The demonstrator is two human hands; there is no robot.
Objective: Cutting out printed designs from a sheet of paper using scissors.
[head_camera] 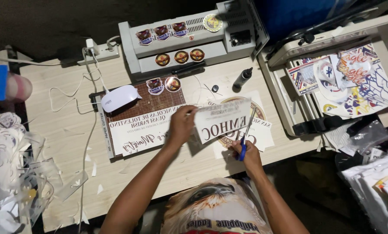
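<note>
Left hand pinches one printed sheet at its left edge. Right hand is clamped on blue-handled scissors cutting its right edge, above bare desk margin.

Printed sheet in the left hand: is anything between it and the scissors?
Nothing visible. The left hand holds the printed sheet up off the table, and the scissors in the right hand already meet its right edge.

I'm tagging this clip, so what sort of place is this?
Likely a small home print or sticker workshop: a laminator with round stickers on it, a paper cutter, and the right hand scissoring a printed sheet held by the left hand.
</note>
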